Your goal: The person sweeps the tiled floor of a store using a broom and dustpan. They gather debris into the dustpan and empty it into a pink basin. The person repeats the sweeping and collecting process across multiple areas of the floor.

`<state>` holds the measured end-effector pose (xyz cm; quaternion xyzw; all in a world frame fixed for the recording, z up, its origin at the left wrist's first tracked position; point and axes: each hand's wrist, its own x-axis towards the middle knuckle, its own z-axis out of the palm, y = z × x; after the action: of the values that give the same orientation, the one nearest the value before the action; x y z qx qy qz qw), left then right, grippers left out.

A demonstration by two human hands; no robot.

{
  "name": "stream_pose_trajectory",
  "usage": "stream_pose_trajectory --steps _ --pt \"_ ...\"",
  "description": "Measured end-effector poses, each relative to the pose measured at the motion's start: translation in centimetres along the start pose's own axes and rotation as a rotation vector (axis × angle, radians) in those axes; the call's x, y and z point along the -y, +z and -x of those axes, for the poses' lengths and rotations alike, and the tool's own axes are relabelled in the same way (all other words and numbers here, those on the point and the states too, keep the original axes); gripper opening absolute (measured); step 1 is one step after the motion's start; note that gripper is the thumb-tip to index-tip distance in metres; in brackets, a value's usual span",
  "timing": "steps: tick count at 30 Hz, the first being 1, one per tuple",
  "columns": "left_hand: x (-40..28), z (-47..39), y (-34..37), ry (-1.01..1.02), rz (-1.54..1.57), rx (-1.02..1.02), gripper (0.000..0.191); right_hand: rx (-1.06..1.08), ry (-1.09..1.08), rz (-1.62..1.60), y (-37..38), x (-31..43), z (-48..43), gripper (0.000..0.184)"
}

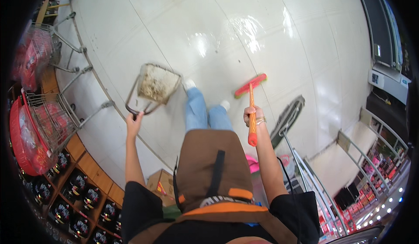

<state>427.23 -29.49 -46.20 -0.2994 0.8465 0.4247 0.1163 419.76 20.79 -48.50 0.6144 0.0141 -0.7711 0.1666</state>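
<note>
My left hand [134,124] grips the dark tubular handle of a metal dustpan [159,82]. Brown dirt lies in the pan, and its pale inside is stained. The fingers of my right hand [254,115] close around the orange, wood-patterned handle of a broom [251,95]. Its red head, with a greenish bristle edge, is at or just above the glossy tiled floor [209,60]; I cannot tell if it touches. A small dark speck [239,61] lies on the tiles beyond the broom head.
Shopping carts [54,113] with red goods stand along the left, beside wooden shelves [95,175] of black packages. A flat dust mop [288,118] and metal rails [363,158] are at the right. Behind me at the left sits a cardboard box [162,185].
</note>
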Motion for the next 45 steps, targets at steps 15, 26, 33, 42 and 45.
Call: stream_pose_trajectory --steps 15,26,33,42,45 --pt "3.6 -7.6 -1.1 -0.079 0.01 0.081 0.027 0.162 0.287 0.04 19.7 -8.3 1.1 0.043" --pt "4.4 -7.4 -2.3 -0.111 -0.264 0.018 0.036 0.244 0.446 0.55 28.1 -20.3 -6.2 0.026" --pt "5.5 -7.1 -0.4 -0.194 -0.232 -0.065 0.036 0.318 0.498 0.861 39.1 -25.7 -20.3 0.032" --pt "5.7 -8.5 -0.3 -0.375 -0.017 -0.121 0.032 0.309 0.219 1.097 34.7 -6.7 -13.1 0.039" --pt "5.8 -10.1 -0.6 -0.419 -0.017 -0.194 0.032 0.177 0.235 1.048 33.0 -0.2 -6.9 0.038"
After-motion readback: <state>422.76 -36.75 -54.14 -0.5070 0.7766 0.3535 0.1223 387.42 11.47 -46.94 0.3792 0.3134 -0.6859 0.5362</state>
